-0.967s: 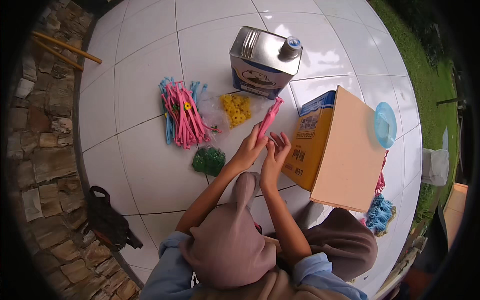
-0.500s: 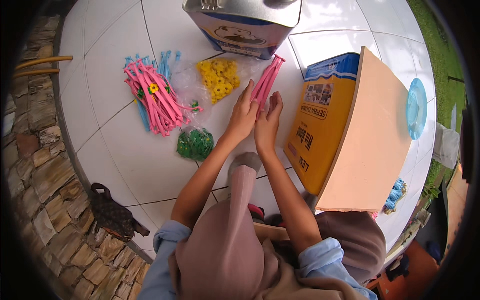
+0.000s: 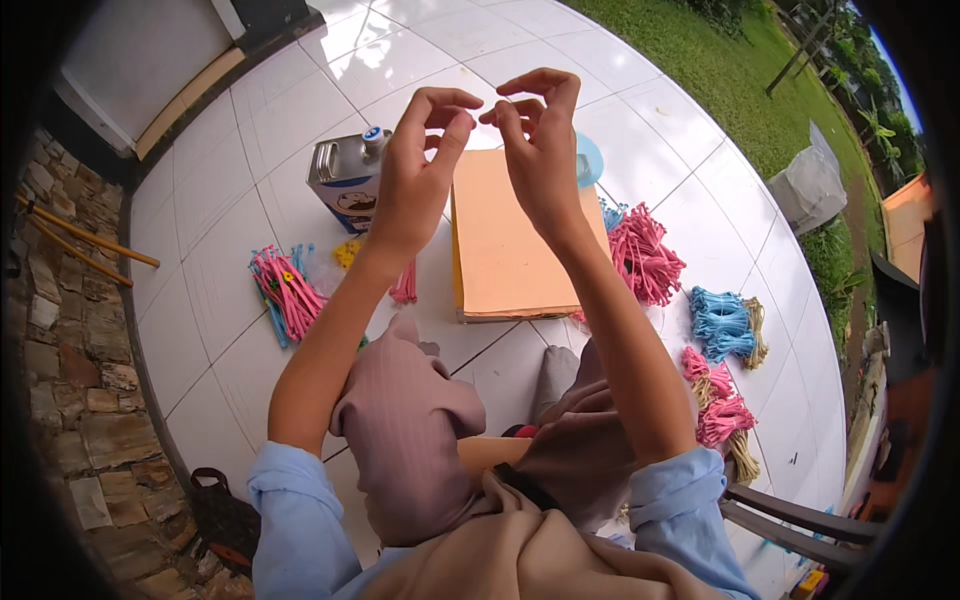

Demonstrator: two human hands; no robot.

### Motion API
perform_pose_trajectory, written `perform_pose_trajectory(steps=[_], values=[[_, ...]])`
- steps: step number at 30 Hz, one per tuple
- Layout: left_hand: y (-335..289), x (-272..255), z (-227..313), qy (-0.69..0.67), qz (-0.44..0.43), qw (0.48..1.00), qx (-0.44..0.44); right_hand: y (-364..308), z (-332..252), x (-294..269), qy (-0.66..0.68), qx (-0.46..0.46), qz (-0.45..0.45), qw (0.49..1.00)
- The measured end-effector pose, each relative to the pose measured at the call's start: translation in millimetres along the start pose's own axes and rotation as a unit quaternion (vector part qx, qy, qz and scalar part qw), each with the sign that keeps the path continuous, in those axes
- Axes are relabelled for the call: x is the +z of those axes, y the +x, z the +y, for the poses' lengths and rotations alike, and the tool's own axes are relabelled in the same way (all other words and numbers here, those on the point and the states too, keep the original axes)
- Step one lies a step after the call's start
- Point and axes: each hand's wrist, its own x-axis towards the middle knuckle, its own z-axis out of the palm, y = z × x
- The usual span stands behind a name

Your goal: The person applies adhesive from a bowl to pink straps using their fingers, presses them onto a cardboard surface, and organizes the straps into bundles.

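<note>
Both of my hands are raised above a flat tan board (image 3: pixel 515 235) that covers the top of a box-like can. My left hand (image 3: pixel 420 165) has bent fingers with a gap to the thumb, and I see nothing in it. Facing it, my right hand (image 3: pixel 540 150) is also curved and bare, its fingertips close to those of the left. Below the left wrist, a small bundle of pink strips (image 3: pixel 404 283) lies on the floor, partly hidden by that forearm. A yellow bag of small flowers (image 3: pixel 347 252) shows beside it.
A metal can (image 3: pixel 345 180) stands left of the board. Pink and blue strips (image 3: pixel 288 285) lie farther left. To the right are a large pink bundle (image 3: pixel 645 255), blue bundles (image 3: pixel 722 325) and smaller pink ones (image 3: pixel 722 420). A light-blue round lid (image 3: pixel 588 160) sits behind the board.
My hands have let go of the pink strips, which now lie on the floor. Both hands have risen and moved over the board. The view has tilted up and turned right.
</note>
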Motion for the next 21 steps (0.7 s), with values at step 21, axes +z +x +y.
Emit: perform_pose_trajectory(steps=[21], values=[[-178, 358, -240, 0.142, -0.073, 0.973, -0.168, -254, 274, -253, -0.301, 0.273, 0.175, 0.897]])
